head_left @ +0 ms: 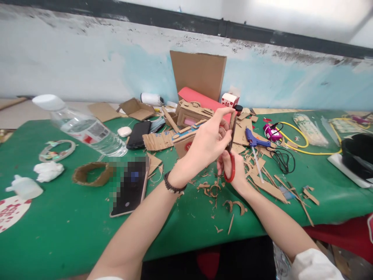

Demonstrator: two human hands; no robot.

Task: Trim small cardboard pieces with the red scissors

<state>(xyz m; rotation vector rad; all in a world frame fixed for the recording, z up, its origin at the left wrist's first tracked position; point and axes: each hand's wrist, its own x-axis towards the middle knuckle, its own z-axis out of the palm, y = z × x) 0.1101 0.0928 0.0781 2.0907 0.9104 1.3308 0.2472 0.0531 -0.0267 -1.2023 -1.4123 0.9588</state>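
Observation:
My left hand (pixel 208 134) is raised over the middle of the table, its fingers closed on a thin piece of cardboard (pixel 232 121) seen nearly edge-on. Just below it, my right hand (pixel 233 167) grips red-handled scissors (pixel 232 169). The dark blades point upward alongside the cardboard; how far apart they are I cannot make out. Behind my left hand stands a camera-shaped cardboard model (pixel 188 114), partly hidden. Cardboard scraps and curled trimmings (pixel 214 189) lie on the green tabletop beneath both hands.
A water bottle (pixel 87 128) and a phone (pixel 132 186) are on the left, near a cardboard ring (pixel 91 174). To the right lie a blue glue gun (pixel 256 139), a yellow cable (pixel 309 146) and cardboard strips (pixel 269 188). A cardboard sheet (pixel 198 74) leans on the wall.

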